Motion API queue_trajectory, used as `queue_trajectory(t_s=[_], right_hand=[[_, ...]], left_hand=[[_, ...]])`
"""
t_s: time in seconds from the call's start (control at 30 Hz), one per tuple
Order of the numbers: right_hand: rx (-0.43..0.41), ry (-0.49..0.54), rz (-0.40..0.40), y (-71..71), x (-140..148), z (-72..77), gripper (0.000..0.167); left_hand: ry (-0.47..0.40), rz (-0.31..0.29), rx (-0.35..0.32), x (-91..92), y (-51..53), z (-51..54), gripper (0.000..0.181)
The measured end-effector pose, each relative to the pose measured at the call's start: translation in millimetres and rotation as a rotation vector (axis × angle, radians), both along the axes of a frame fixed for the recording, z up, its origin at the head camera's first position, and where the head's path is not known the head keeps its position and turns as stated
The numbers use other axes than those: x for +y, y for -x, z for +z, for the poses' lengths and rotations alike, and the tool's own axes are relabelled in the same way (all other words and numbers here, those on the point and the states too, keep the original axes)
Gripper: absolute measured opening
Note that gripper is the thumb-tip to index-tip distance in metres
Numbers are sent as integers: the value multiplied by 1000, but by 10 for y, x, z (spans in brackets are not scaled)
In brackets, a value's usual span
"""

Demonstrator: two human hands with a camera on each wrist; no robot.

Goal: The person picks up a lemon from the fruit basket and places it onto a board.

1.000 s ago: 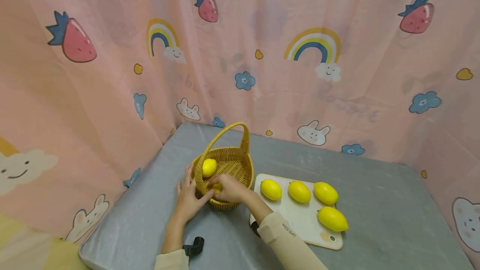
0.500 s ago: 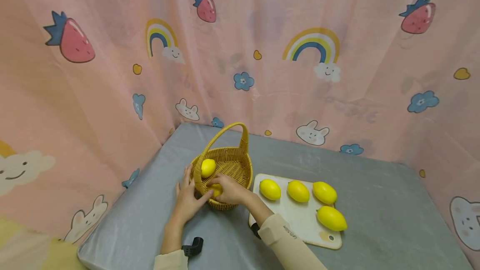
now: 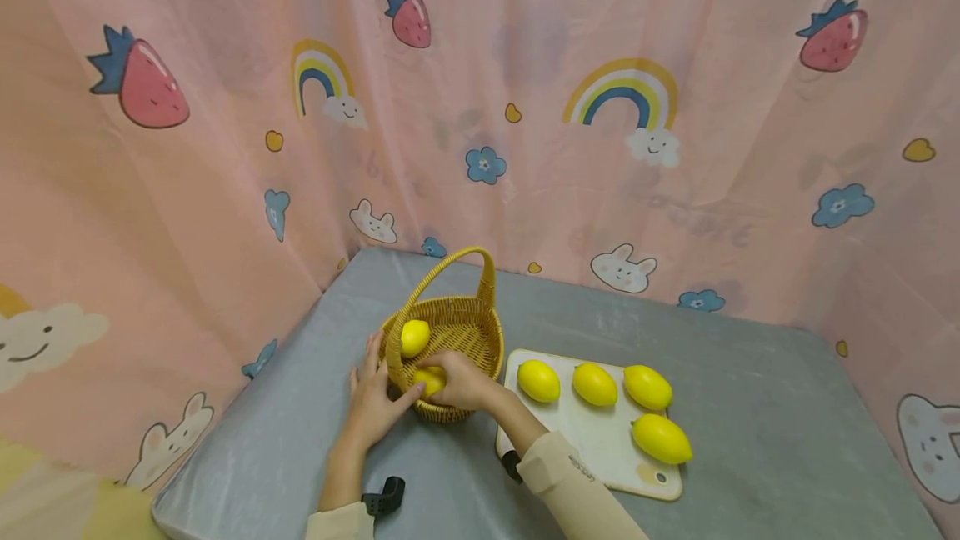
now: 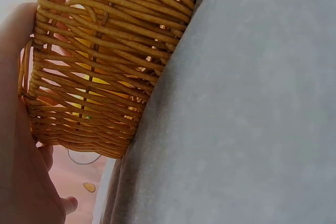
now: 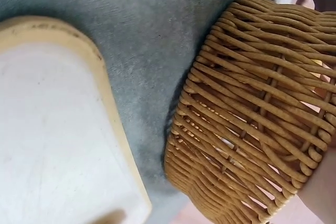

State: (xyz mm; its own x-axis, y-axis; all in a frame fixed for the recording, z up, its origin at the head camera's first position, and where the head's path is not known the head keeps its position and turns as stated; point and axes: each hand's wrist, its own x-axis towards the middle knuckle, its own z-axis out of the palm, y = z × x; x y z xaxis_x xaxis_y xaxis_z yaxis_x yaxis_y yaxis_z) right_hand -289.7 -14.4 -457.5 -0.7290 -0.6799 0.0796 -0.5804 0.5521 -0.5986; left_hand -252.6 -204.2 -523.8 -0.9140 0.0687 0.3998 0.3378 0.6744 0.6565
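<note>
A yellow wicker basket point(image 3: 491, 340) with a tall arched handle stands on the grey table surface in the head view. My left hand point(image 3: 371, 402) holds its near left rim, with the thumb over the edge and the fingers along the outside. Reaching inside, my right hand point(image 3: 467, 382) grips a lemon point(image 3: 431, 379) near the basket's front wall. Another lemon point(image 3: 415, 338) lies in the basket by the left side of the handle. Both wrist views show the woven basket wall point(image 4: 105, 51) close up, and it hides most of the fingers.
To the right of the basket lies a white cutting board point(image 3: 577, 444) with a tan edge. Several lemons rest on it, one lemon point(image 3: 662, 438) near its right edge. A pink patterned curtain point(image 3: 450, 107) hangs behind and beside the table.
Slightly more of the lemon under my right fingers shows now. Both hands stay almost where they were at the basket, and the head view has shifted a little.
</note>
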Motion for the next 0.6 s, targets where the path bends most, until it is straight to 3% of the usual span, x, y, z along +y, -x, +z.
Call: queue_trajectory(t_s=[0.6], right_hand=[[-214, 327, -119, -39, 495, 148, 56]], left_hand=[[1, -1, -9, -24, 14, -45, 84]])
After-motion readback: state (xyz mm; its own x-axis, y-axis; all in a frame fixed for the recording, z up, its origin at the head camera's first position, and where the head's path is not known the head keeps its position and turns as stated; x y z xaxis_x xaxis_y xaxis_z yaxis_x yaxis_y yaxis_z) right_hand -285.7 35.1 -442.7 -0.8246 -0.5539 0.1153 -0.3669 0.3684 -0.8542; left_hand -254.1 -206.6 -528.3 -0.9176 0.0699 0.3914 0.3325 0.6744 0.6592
